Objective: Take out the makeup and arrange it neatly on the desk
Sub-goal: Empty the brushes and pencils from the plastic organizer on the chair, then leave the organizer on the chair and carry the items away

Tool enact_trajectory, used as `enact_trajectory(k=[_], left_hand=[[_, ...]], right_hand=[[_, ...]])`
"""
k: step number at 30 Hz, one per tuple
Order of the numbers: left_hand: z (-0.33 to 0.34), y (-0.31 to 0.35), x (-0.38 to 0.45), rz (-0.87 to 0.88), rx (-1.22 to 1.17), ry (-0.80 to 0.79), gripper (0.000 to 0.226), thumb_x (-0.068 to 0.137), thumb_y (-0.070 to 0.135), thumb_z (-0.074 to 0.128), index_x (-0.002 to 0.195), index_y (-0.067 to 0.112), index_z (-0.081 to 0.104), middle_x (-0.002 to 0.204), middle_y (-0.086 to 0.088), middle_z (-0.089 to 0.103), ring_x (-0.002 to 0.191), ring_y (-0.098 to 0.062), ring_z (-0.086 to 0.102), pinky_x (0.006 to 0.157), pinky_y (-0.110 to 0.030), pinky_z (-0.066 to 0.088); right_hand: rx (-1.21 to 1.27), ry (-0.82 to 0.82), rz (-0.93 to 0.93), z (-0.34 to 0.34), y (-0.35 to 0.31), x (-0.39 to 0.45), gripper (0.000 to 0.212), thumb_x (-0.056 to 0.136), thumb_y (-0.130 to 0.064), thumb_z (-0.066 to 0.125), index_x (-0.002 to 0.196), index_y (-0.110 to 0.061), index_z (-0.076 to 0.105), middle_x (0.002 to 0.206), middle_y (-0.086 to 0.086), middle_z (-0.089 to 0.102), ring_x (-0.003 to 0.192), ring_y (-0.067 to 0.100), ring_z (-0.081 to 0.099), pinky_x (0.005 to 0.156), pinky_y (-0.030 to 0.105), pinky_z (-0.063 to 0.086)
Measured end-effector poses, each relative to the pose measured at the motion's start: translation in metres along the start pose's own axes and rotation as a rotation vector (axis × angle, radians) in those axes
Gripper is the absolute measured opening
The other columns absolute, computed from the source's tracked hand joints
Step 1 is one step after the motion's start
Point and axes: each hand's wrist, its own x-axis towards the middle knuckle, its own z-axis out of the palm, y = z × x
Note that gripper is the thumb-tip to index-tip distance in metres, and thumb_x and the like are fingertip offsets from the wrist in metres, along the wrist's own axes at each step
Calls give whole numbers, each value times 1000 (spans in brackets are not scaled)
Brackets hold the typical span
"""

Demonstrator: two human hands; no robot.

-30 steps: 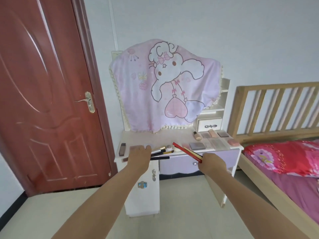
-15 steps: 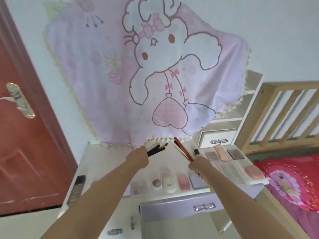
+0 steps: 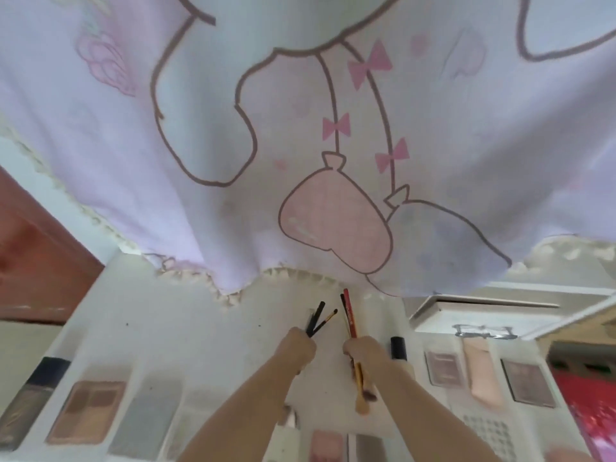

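My left hand [image 3: 297, 344] grips a bunch of black-handled makeup brushes [image 3: 317, 317], their handles fanning up and to the right above my fist. My right hand [image 3: 364, 351] grips another bunch of brushes [image 3: 349, 311], red and black handles pointing up, bristle ends sticking out below my wrist. Both fists hover close together over the middle of the white desk [image 3: 173, 321]. Palettes lie in a row on the desk: a brown eyeshadow palette [image 3: 87, 411] and a grey case [image 3: 146, 416] at the left, pink cases near the front edge.
A pink cartoon cloth [image 3: 300, 128] hangs over the desk's back. A dark bottle [image 3: 31, 390] lies at far left. A black-capped bottle [image 3: 398, 347], palettes [image 3: 443, 363], a peach tube [image 3: 481, 370] and a small drawer [image 3: 480, 320] sit right. The red door [image 3: 36, 261] stands left.
The view has closed in on the desk. Both hands, still holding their brushes, have come closer together over the desk's middle.
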Motion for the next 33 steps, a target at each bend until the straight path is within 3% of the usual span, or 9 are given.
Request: enact_trajectory(k=[3,5,9,14,17,20,23,28,33], left_hand=[[12,14,12,-14,12,-32,28,92,9,38,117,-3,45,88,-15,56,73,-27,57,48,-25,41],[15,16,15,2,80,-25,26,92,14,41,114,1,46,107,-14,59,93,-26,59,60,-24,43],[12,7,15,92,249,-8,32,88,26,50,115,8,48,115,-6,56,95,-17,53,70,-22,41],[-4,-11,-8,123,380,-38,45,92,32,45,130,10,40,135,-8,43,123,-23,43,95,-29,39],[-24,-34,-35,133,448,133,41,94,29,41,130,12,40,134,-9,42,124,-25,41,99,-34,38],[-57,-78,-73,125,546,391,35,94,23,40,129,14,40,131,-8,43,124,-26,39,98,-36,37],[-90,-148,-132,-24,584,588,35,95,19,39,129,15,38,133,-8,41,125,-26,37,98,-36,38],[-121,-294,-288,-283,414,863,37,93,19,41,130,20,41,134,-2,42,124,-22,38,97,-33,37],[-97,-441,-471,-639,277,1045,33,92,18,42,124,14,46,131,-5,46,125,-25,36,99,-35,35]], right_hand=[[-160,-26,-96,-3,-9,20,15,83,-12,47,69,-10,43,64,6,47,52,18,47,40,21,39],[-329,-33,-175,-4,-6,26,18,85,-15,48,68,-14,41,67,0,45,61,13,46,51,22,39],[-535,-21,-327,-11,6,30,15,86,-18,53,97,-9,48,95,5,57,89,20,56,75,26,46],[-846,54,-469,-11,3,12,28,89,-24,48,110,-6,50,113,12,56,101,24,57,81,29,47],[-1039,195,-632,5,-5,-14,36,90,-24,44,121,-7,43,128,14,43,116,29,45,90,35,44],[-1209,185,-868,50,-14,-57,37,90,-24,42,122,-6,42,131,14,40,124,31,36,97,37,38],[-1318,141,-1168,116,-12,-122,38,91,-26,42,123,-6,42,129,13,42,122,30,37,99,38,33],[-1338,-49,-1661,239,35,-281,36,89,-23,45,123,-9,47,128,12,45,122,30,36,101,39,32],[-1320,-307,-2093,340,134,-459,36,88,-33,48,112,-6,52,124,13,48,121,31,38,95,38,35]])
